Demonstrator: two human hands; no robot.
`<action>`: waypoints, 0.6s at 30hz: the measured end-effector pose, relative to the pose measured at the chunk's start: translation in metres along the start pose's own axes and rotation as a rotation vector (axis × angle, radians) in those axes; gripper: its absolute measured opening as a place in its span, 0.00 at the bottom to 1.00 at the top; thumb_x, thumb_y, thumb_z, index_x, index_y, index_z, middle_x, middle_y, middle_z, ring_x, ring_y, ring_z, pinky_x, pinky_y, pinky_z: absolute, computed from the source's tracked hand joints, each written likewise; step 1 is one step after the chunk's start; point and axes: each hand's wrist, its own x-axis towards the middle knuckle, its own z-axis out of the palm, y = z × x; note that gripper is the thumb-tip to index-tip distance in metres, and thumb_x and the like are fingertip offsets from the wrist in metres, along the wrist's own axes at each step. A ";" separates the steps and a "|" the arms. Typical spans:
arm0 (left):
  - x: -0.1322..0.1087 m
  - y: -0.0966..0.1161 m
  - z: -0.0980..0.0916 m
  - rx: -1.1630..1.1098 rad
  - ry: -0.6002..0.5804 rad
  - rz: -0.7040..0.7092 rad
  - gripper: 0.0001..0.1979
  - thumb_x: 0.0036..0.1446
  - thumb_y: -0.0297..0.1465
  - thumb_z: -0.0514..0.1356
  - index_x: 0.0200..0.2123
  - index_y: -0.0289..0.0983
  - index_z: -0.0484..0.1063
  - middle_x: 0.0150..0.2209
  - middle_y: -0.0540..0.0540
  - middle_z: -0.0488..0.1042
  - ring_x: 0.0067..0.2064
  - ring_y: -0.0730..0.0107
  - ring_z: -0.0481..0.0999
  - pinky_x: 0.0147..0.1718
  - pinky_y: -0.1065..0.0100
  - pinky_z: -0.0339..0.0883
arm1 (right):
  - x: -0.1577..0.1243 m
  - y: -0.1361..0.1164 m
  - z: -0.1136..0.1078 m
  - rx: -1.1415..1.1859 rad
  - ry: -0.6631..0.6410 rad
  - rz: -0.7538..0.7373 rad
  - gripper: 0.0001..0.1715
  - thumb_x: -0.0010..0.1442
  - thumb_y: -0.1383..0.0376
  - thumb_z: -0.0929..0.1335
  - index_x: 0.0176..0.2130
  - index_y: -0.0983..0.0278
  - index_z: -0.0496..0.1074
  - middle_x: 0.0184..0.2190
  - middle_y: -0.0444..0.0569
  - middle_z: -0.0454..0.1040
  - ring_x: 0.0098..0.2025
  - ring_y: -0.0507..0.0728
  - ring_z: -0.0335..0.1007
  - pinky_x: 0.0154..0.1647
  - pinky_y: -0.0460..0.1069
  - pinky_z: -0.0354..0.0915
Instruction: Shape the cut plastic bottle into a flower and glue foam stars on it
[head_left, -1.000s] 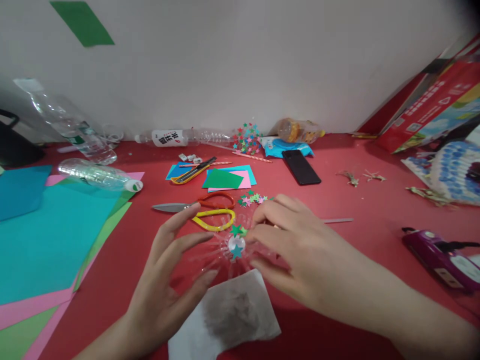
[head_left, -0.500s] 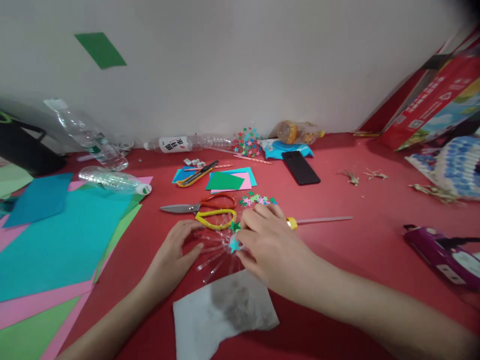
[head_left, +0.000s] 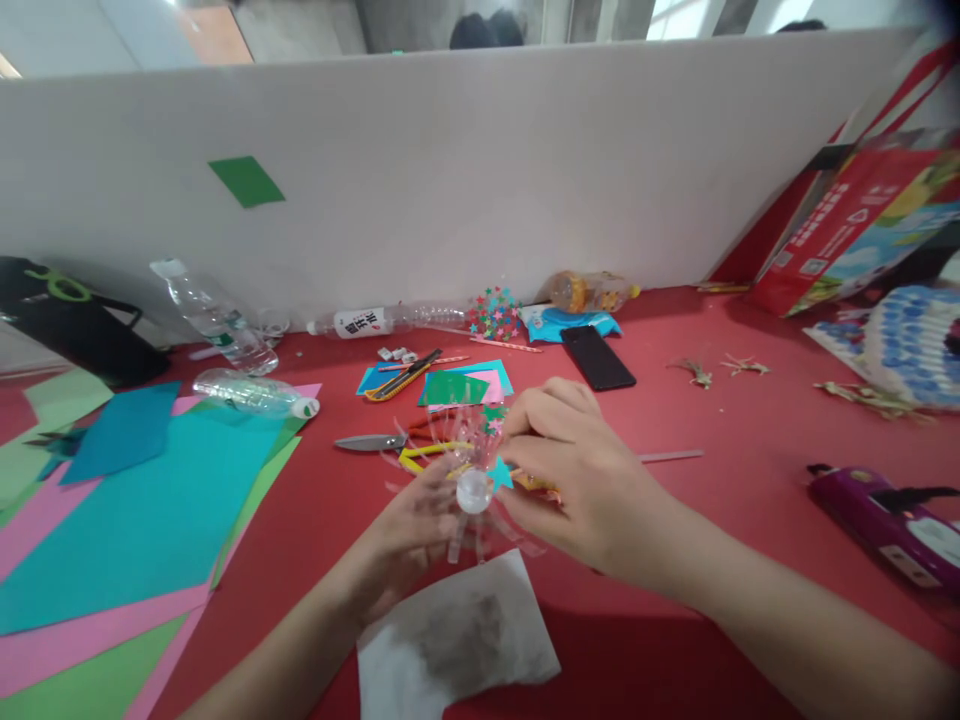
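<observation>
Both my hands hold a clear plastic bottle top cut into splayed strips (head_left: pixel 469 470), lifted a little off the red table (head_left: pixel 675 560). Its white cap (head_left: pixel 474 492) faces me, and a teal paper star (head_left: pixel 500 474) sticks beside the cap. My left hand (head_left: pixel 409 530) cups the piece from the left and below, fingers curled round the strips. My right hand (head_left: pixel 577 475) grips it from the right, fingers closed. Under it lie scissors with red and yellow handles (head_left: pixel 405 447), and a white tissue with a grey stain (head_left: pixel 457 635) lies nearer to me.
Coloured paper sheets (head_left: pixel 127 520) cover the left. Clear bottles (head_left: pixel 251 392) lie at the back left, a utility knife (head_left: pixel 397 375), small paper pieces (head_left: pixel 465 385), paper stars (head_left: pixel 493 315) and a black phone (head_left: pixel 598 357) behind. A purple glue gun (head_left: pixel 892 525) sits right; a white partition (head_left: pixel 480 170) stands behind.
The cut bottle piece has come up off the table between both hands and tilted so its cap faces me. The view has also tipped upward, showing the partition's top.
</observation>
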 end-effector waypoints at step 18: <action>0.001 -0.001 0.018 -0.101 0.349 0.328 0.16 0.45 0.26 0.72 0.39 0.43 0.77 0.37 0.53 0.81 0.36 0.76 0.80 0.38 0.80 0.73 | -0.009 -0.010 0.025 -0.155 0.194 -0.003 0.06 0.60 0.70 0.65 0.38 0.62 0.72 0.61 0.53 0.59 0.65 0.63 0.50 0.67 0.68 0.43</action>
